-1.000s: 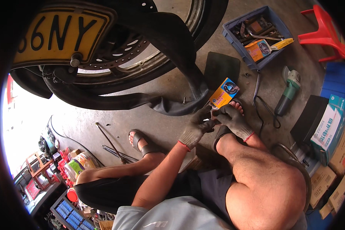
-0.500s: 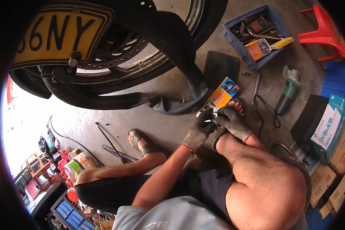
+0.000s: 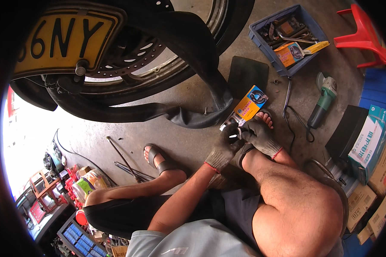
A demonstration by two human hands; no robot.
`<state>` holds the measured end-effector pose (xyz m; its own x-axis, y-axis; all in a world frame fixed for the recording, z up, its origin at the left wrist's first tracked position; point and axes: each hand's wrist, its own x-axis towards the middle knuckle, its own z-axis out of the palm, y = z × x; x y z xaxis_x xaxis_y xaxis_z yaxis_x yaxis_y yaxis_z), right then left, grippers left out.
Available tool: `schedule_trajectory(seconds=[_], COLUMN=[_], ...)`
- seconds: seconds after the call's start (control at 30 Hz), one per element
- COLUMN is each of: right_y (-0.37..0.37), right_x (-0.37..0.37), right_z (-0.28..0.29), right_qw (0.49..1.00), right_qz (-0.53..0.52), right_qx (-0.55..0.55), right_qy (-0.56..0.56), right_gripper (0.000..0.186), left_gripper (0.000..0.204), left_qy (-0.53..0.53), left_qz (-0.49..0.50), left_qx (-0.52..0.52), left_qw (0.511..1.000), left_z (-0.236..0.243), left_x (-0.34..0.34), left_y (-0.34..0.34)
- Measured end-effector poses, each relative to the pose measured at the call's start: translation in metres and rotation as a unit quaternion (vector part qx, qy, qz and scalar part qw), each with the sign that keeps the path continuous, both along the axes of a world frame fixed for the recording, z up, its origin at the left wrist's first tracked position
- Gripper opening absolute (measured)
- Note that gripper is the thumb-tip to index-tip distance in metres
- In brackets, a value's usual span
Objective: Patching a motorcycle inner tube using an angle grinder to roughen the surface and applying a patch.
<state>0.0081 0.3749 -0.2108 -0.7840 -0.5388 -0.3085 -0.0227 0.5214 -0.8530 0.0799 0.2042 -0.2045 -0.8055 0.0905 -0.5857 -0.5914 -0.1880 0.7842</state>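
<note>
My left hand and my right hand, both in dark-coated work gloves with pale cuffs, meet in front of my right foot. Their fingers are closed together around a small pale piece, too small and covered to name. Just beyond the fingertips lies an orange and blue rubber patch box, tilted, with a whitish part at its near end. Next to it, a black inner tube hangs down from the wheel and loops across the floor. A dark flat sheet lies behind the box.
The motorcycle wheel and yellow number plate fill the upper left. A blue crate of tools stands at the back right, near a green angle grinder and red stool. Long metal bars lie on the left.
My fingers have shifted slightly around the small pale piece. The box, inner tube and everything around stay where they were.
</note>
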Motion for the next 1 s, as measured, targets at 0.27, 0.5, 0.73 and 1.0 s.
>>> schedule_trajectory(seconds=[0.27, 0.5, 0.73, 1.0], right_y=[-0.005, -0.005, -0.013, -0.005], right_x=[-0.001, -0.001, -0.004, 0.000], right_z=[0.001, 0.001, 0.012, -0.009], right_qw=[0.999, 0.999, 0.999, 0.999], right_qz=[-0.004, -0.027, -0.026, -0.033], right_qx=[0.049, 0.023, 0.020, 0.021], right_qy=[0.020, -0.003, 0.022, -0.002], right_gripper=[0.032, 0.032, 0.029, 0.025], left_gripper=[0.061, 0.061, 0.061, 0.063], left_qy=[-0.006, -0.034, -0.001, -0.057], left_qz=[0.017, 0.028, 0.029, 0.015], left_qx=[0.008, 0.041, 0.023, 0.048], left_qw=[1.000, 0.998, 0.999, 0.997], left_z=[0.013, 0.023, 0.013, 0.018], left_x=[-0.006, -0.010, -0.005, -0.011], left_y=[-0.003, -0.004, -0.005, -0.009])
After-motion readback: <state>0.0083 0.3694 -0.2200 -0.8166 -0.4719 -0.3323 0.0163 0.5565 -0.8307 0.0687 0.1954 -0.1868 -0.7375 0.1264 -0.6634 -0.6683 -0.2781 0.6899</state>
